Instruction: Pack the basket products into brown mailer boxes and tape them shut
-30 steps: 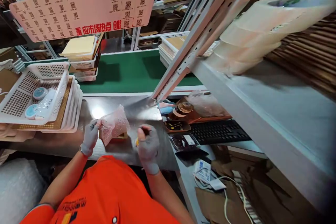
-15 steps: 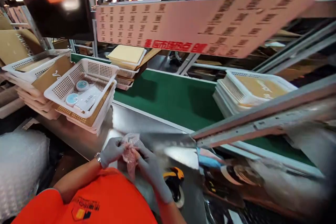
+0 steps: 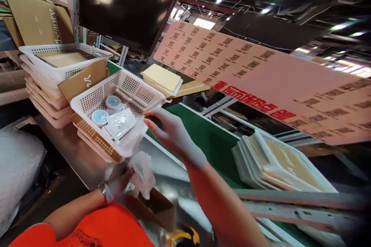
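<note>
My left hand (image 3: 118, 180), gloved and blurred, grips a crumpled pinkish bubble-wrap bag (image 3: 144, 175) low in front of my orange shirt. Beside and below the bag stands an open brown cardboard box (image 3: 166, 210). My right hand (image 3: 176, 137), in a pale grey glove with bare fingertips, reaches out with thumb and fingers apart at the right rim of a white plastic basket (image 3: 84, 102); whether it touches the rim I cannot tell. Two round jars with light blue lids, one at the back (image 3: 113, 102) and one in front (image 3: 100, 117), lie in the basket beside a white packet (image 3: 120, 122).
Stacked white baskets (image 3: 43, 67) stand left, another stack (image 3: 255, 162) right on the green conveyor belt (image 3: 214, 139). A metal rail (image 3: 290, 200) crosses at right. A yellow-black tape dispenser (image 3: 185, 236) sits at the bottom. Bubble wrap (image 3: 20, 177) bulges at left.
The view has swung left. My right hand has left the bubble-wrap bag and reached up to the basket, while my left hand keeps the bag. The open cardboard box now shows.
</note>
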The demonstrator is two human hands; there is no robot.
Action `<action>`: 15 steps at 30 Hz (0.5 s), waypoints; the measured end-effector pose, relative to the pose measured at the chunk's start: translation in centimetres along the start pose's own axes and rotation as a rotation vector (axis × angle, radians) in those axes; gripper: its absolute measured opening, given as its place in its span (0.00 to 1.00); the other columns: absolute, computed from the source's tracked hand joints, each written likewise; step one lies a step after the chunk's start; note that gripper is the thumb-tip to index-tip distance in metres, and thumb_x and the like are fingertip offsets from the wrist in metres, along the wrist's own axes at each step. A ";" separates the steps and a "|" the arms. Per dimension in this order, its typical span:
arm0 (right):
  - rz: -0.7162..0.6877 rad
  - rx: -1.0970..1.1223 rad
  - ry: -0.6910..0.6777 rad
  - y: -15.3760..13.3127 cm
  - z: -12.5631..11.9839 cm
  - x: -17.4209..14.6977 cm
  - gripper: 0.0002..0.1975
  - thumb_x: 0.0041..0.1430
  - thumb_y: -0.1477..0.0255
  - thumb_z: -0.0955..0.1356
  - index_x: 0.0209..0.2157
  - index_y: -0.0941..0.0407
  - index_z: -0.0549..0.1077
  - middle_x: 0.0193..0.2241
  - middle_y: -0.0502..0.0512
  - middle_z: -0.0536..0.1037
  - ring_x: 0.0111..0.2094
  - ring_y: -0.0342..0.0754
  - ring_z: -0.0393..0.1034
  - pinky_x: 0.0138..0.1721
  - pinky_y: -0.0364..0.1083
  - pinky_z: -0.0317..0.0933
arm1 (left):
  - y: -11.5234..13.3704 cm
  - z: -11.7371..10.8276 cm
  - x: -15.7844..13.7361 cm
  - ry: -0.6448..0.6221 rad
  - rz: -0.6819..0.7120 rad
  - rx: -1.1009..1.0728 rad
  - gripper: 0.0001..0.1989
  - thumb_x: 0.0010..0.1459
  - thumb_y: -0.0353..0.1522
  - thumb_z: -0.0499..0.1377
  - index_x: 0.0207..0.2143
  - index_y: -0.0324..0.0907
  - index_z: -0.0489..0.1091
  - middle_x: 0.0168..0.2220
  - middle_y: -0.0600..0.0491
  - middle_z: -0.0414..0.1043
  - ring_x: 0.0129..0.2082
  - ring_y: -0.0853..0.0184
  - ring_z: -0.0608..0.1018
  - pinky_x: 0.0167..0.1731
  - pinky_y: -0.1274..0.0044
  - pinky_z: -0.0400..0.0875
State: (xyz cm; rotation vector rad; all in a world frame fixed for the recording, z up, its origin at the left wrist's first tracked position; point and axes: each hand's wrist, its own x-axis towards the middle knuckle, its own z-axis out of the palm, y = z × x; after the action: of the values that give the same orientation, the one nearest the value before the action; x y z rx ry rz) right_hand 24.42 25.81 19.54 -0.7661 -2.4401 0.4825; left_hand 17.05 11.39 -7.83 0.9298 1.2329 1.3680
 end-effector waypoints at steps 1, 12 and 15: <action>-0.012 -0.078 -0.093 0.1 1.5 3.6 0.13 0.71 0.65 0.71 0.51 0.54 0.83 0.47 0.61 0.87 0.45 0.56 0.81 0.49 0.50 0.71 | -0.2 -0.2 0.0 -0.033 -0.007 0.049 0.23 0.62 0.53 0.62 0.28 0.43 0.73 0.28 0.49 0.74 0.30 0.62 0.73 0.33 0.69 0.68; 0.280 -0.367 -0.560 4.8 14.2 19.9 0.40 0.43 0.65 0.88 0.58 0.58 0.79 0.55 0.64 0.85 0.53 0.61 0.80 0.58 0.53 0.73 | -0.4 -2.9 0.1 -0.286 -0.091 0.315 0.14 0.63 0.41 0.60 0.27 0.45 0.68 0.31 0.48 0.78 0.32 0.59 0.75 0.35 0.66 0.67; 0.282 -0.329 -0.479 5.0 13.7 19.9 0.35 0.49 0.67 0.86 0.56 0.60 0.77 0.54 0.64 0.85 0.51 0.58 0.79 0.55 0.52 0.73 | -0.5 -3.4 0.4 -0.281 -0.099 0.322 0.12 0.64 0.38 0.59 0.27 0.44 0.68 0.32 0.47 0.78 0.33 0.60 0.76 0.37 0.68 0.67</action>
State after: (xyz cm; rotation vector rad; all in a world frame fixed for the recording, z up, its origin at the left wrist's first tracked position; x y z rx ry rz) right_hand 4.59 39.43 13.82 -1.2662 -2.9138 0.4069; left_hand 13.79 11.12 -8.91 1.2214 1.2819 0.9376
